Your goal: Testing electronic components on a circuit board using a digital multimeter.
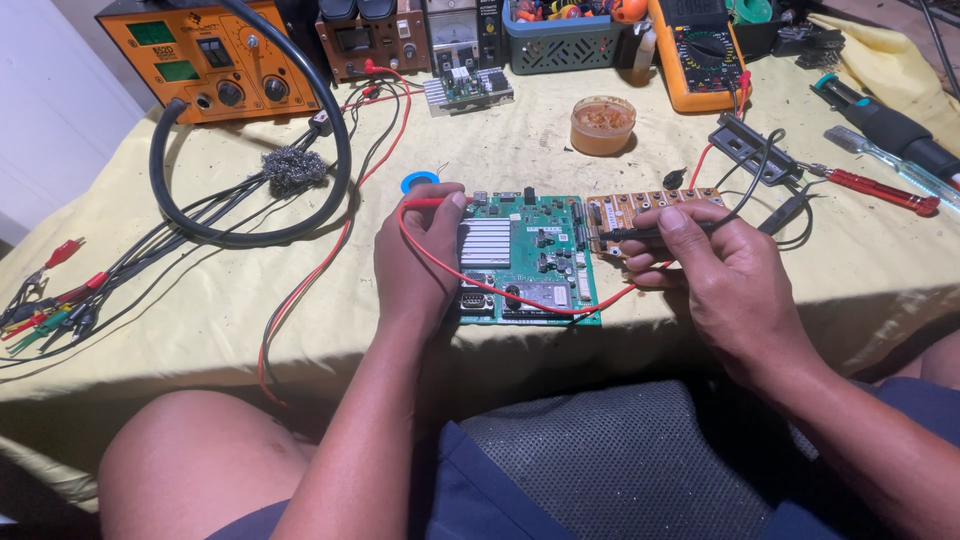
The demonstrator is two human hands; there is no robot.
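a green circuit board [528, 260] with a silver ribbed block is laid on the yellow cloth [200, 300] – a red probe [432, 203] is pinched by the left hand [415, 255], a black probe [650, 232] is gripped by the right hand [715, 265] – and a round orange tub [602, 125] is seen behind.

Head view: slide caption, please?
Left hand holds red probe, right hand black probe, over green circuit board.

- The left hand [415, 255] holds a red probe [432, 203] against the top left edge of a green circuit board [530, 258].
- The right hand [715, 275] holds a black probe [650, 233] on a small brown board [640, 208].
- An orange meter [700, 50] sits at the back of the yellow tablecloth [520, 140].
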